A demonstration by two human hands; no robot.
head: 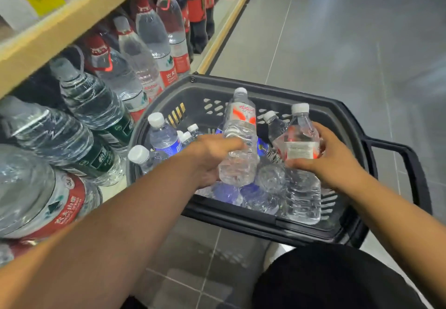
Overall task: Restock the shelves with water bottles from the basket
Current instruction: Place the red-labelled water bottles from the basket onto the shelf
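A black plastic basket (270,96) stands on the floor beside the shelf and holds several small water bottles. My left hand (210,156) grips a clear bottle with a red label (240,125), upright above the basket's middle. My right hand (337,156) grips a second clear red-label bottle (300,137) at the basket's right side. Blue-label bottles (164,137) sit upright in the left of the basket, and more lie under my hands. The bottom shelf (113,188) on the left is full of large water bottles.
A wooden shelf edge (60,33) with a yellow price tag overhangs the large bottles. Dark cola bottles (200,6) stand farther along the shelf. Grey tiled floor (337,43) runs along the aisle to the right. The basket's handle (410,163) sticks out on the right.
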